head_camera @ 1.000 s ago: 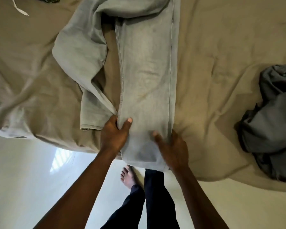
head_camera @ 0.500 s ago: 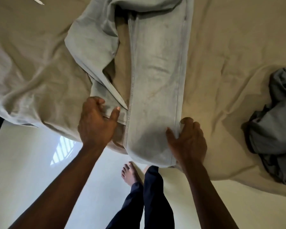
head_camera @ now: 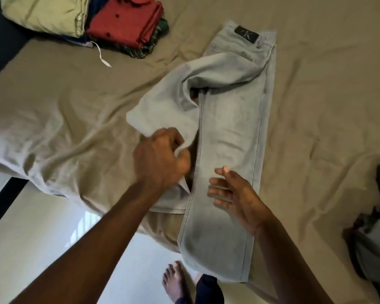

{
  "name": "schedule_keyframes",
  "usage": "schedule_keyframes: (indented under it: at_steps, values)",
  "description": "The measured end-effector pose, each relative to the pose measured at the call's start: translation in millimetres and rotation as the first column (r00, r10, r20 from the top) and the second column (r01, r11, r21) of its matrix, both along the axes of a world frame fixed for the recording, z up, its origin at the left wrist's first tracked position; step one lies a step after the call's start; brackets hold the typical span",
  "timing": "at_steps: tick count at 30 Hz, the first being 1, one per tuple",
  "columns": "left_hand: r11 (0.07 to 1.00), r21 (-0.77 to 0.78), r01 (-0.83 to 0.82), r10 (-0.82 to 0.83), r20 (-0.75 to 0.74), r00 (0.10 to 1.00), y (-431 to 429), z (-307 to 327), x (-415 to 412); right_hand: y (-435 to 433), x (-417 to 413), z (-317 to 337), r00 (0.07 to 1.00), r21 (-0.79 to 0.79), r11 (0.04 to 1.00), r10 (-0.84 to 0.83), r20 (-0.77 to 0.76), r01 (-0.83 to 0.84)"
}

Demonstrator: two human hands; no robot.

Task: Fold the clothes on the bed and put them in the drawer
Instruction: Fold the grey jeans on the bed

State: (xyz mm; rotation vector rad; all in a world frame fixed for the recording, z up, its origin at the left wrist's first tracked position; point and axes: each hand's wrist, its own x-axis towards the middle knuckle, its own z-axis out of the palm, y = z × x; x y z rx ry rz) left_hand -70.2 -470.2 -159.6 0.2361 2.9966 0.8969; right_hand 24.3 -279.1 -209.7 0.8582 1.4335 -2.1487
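Pale grey jeans (head_camera: 233, 128) lie lengthwise on the tan bed sheet (head_camera: 316, 106), waistband with a dark label at the far end. One leg lies straight and hangs over the bed's near edge. The other leg is bunched and doubled back to the left. My left hand (head_camera: 160, 159) grips the cloth of that bunched leg. My right hand (head_camera: 233, 194) hovers over the straight leg, fingers spread and relaxed, holding nothing.
A stack of folded clothes sits at the far left: a pale green piece (head_camera: 46, 14), a red shirt (head_camera: 125, 23) and a plaid item under it. A crumpled grey garment (head_camera: 373, 227) lies at the right edge. My bare foot (head_camera: 173, 281) stands on the white floor.
The camera has tilted up, showing the waistband and the folded stack. My left hand moved up and took hold of the bunched leg. My right hand lifted off the straight leg's edge and opened.
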Motion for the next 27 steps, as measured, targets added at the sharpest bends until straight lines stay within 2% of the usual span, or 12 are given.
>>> schedule_keyframes:
  at_steps: [2,3,4,5,7,9,12,15,18,22,25,27]
  values:
    - [0.923,0.151,0.353,-0.380,0.230,0.896,7.1,25.5,34.7,-11.4,-11.2,20.9,0.998,-0.259,0.965,-0.058,-0.024,0.049]
    - [0.855,0.323,0.406,-0.507,0.351,0.787,6.2,35.7,46.0,-15.5,-14.3,27.0,0.997,-0.322,0.944,-0.076,-0.010,0.069]
    - [0.815,0.461,0.352,-0.537,0.371,0.758,2.1,38.3,51.8,-21.1,-16.2,29.8,0.996,-0.316,0.945,-0.085,0.023,0.088]
    - [0.813,0.522,0.259,-0.462,0.305,0.833,-2.2,37.5,53.1,-22.6,-15.7,27.2,0.996,-0.253,0.963,-0.086,0.040,0.093]
    - [0.895,0.445,0.006,-0.078,0.144,0.987,-17.0,20.6,45.8,-26.1,-9.1,23.4,0.996,-0.184,0.979,-0.080,0.034,0.085]
    - [0.910,0.338,-0.240,0.176,0.208,0.962,-27.7,-2.7,34.0,-27.1,5.3,24.5,0.996,-0.257,0.963,-0.079,0.033,0.085]
    - [0.887,0.328,-0.325,0.068,0.604,0.794,-33.1,-42.6,22.1,-27.1,29.1,29.2,0.994,-0.343,0.933,-0.114,0.005,0.108]
    - [0.866,0.416,-0.278,-0.150,0.745,0.650,-35.5,-52.7,25.7,-23.7,51.2,32.6,0.990,-0.334,0.939,-0.114,-0.085,0.080]
    - [0.853,0.467,-0.233,-0.198,0.703,0.683,-30.6,-37.3,35.8,-20.5,70.6,36.9,0.988,0.011,0.999,0.045,-0.149,-0.044]
    - [0.693,0.686,-0.224,-0.314,0.566,0.762,-30.1,6.0,62.2,-9.2,92.5,53.1,0.990,0.186,0.980,-0.045,-0.136,0.070]
    - [0.591,0.791,-0.159,-0.395,0.456,0.797,-33.8,26.3,83.9,3.0,112.7,68.2,0.985,0.065,0.986,-0.146,-0.096,0.152]
    - [0.532,0.803,-0.268,-0.378,0.509,0.773,-26.7,30.0,103.6,10.2,125.6,76.3,0.990,-0.055,0.989,-0.138,-0.002,0.138]
